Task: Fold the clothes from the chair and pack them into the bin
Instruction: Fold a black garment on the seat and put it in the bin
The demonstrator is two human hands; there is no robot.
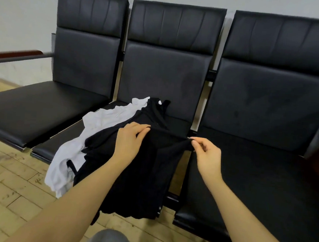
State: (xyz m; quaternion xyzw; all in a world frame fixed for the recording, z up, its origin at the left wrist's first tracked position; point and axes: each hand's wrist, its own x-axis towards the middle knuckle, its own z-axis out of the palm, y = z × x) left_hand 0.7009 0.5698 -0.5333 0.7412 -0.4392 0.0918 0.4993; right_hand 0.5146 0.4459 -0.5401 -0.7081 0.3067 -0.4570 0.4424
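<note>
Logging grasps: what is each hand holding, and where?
Both the left hand and right hand pinch the black garment along its upper edge.

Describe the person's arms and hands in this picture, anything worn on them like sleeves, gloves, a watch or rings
Both arms are bare from the bottom edge of the picture to the fingertips: no sleeves show. The left hand and the right hand wear no gloves, and no watch, bracelet or ring is visible on either wrist or on the fingers that show. The fingernails look short and unpainted. No markings show on the forearms.
</note>
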